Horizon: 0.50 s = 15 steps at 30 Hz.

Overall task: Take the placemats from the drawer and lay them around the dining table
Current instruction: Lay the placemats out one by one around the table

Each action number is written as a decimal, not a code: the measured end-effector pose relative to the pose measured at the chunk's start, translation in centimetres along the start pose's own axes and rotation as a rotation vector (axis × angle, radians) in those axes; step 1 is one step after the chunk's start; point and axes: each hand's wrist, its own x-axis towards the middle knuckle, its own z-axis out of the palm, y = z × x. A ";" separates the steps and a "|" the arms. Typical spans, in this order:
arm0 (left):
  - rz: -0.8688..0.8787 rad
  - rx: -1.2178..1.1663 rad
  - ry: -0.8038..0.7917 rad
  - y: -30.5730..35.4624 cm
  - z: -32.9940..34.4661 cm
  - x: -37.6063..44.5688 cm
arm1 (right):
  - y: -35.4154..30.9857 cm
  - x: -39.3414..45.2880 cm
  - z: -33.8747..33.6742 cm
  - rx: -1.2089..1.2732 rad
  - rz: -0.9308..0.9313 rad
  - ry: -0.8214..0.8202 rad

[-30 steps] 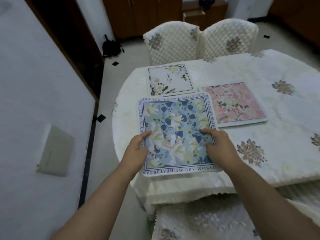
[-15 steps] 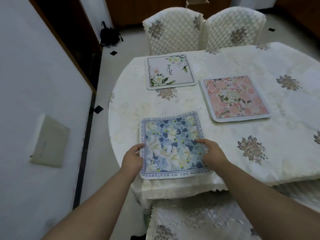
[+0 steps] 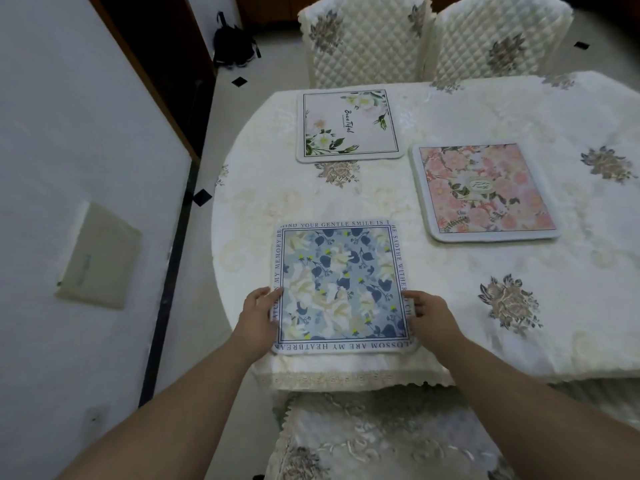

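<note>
Square blue floral placemat (image 3: 341, 287) lying flat at the near edge of the dining table (image 3: 519, 306).

The left hand (image 3: 258, 315) and right hand (image 3: 427, 317) hold its side edges, fingers on top. Its sides run parallel to the embroidered cloth's lace hem; bare cloth separates it from the white placemat (image 3: 348, 126) and the pink placemat (image 3: 483, 192) beyond.

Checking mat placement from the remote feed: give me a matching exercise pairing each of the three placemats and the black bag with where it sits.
Things:
1. blue placemat
2. white placemat
3. pink placemat
4. black bag

Places:
A. on the floor by the doorway
B. at the near table edge, between both hands
C. in front of the left quilted chair
D. on the right, further in from the edge

Pairs: 1-B, 2-C, 3-D, 4-A
</note>
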 end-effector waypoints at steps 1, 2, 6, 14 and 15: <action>-0.004 0.002 0.015 0.0 0.2 0.0 | 0.3 0.4 0.2 -0.053 -0.013 0.012; -0.005 0.003 0.028 0.0 0.5 0.0 | -0.1 0.0 0.4 -0.115 -0.025 0.029; 0.010 0.033 0.110 0.2 1.5 -0.4 | -1.6 -1.4 1.2 -0.269 -0.029 0.082; -0.016 -0.051 0.135 0.1 1.7 -0.6 | -1.2 -2.2 1.3 -0.308 -0.128 0.108; -0.017 -0.055 0.133 0.1 1.7 -0.6 | -1.0 -2.3 1.3 -0.318 -0.145 0.113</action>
